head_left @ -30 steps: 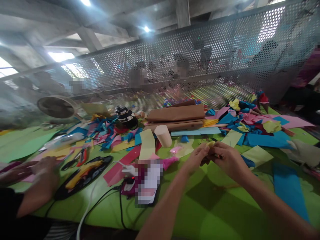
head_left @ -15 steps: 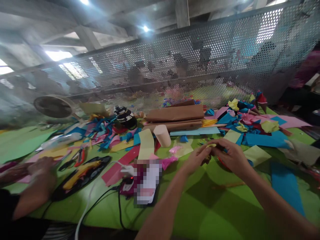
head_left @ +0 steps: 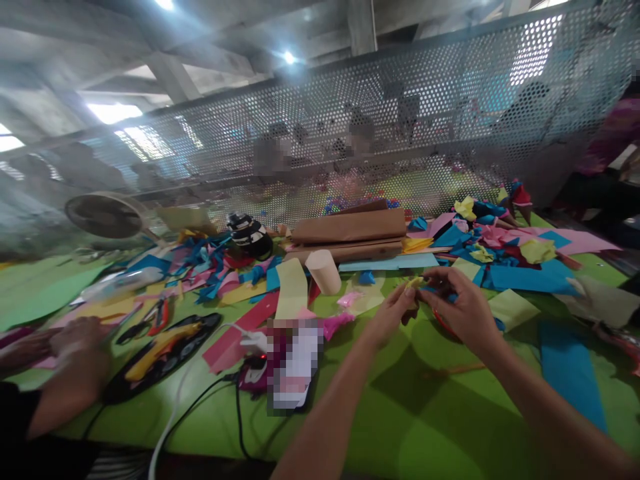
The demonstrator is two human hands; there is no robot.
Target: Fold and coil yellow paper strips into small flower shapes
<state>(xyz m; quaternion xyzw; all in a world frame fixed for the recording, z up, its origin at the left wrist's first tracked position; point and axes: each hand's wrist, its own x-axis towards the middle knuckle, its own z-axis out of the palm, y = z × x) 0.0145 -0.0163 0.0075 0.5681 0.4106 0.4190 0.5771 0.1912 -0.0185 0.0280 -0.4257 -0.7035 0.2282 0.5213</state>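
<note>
Left hand [head_left: 397, 308], grip pinched on a small yellow paper piece [head_left: 415, 283] above the green worktop [head_left: 435, 427], which spreads beneath both hands toward the lower frame edge. Right hand [head_left: 466, 308], fingers curled close by, partly hiding a red loop [head_left: 442, 324]; its grip's closure cannot be told. A co-worker's arm [head_left: 70, 393] is cut off at left.

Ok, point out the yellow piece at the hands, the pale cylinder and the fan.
Yellow piece [head_left: 414, 283]: head view, on its small exposed part.
Pale cylinder [head_left: 325, 275]: head view, on the middle of its side wall.
Fan [head_left: 105, 216]: head view, on the middle of its round head.
</note>
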